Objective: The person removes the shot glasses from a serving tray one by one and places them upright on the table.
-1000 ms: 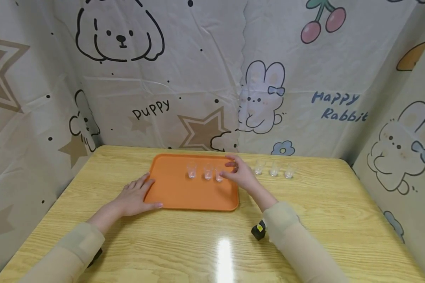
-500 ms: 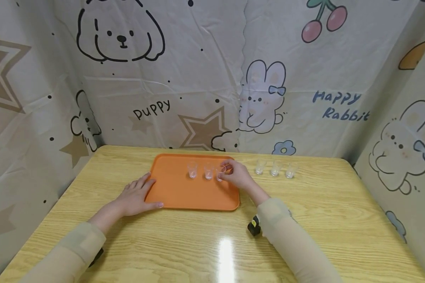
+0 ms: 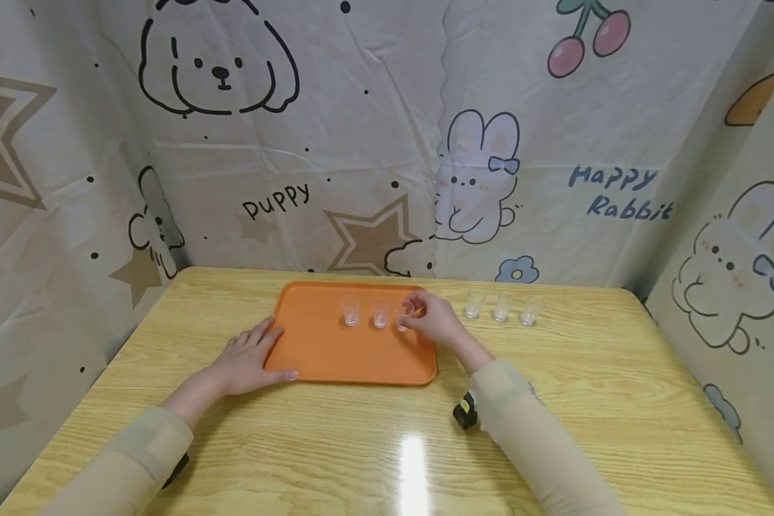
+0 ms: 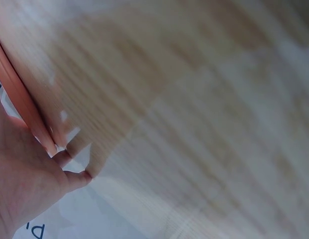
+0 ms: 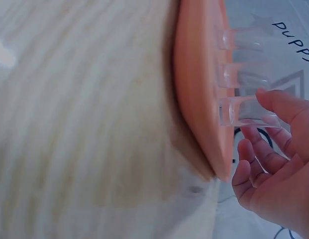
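Wooden table [image 3: 335, 444]: 3 clear cups [image 3: 380, 315] on orange tray [image 3: 335, 358], left fingers [image 4: 77, 180] spread, right fingers [image 5: 282, 104] pinching 1

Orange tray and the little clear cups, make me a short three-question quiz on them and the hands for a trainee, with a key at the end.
1. How many clear cups stand on the wooden table, to the right of the orange tray?
2. True or false: the left hand touches the tray.
3. Which of the tray's cups does the right hand pinch: A, leftmost; B, middle; C, rightmost?

Key: 1, three; 2, true; 3, C, the rightmost cup.
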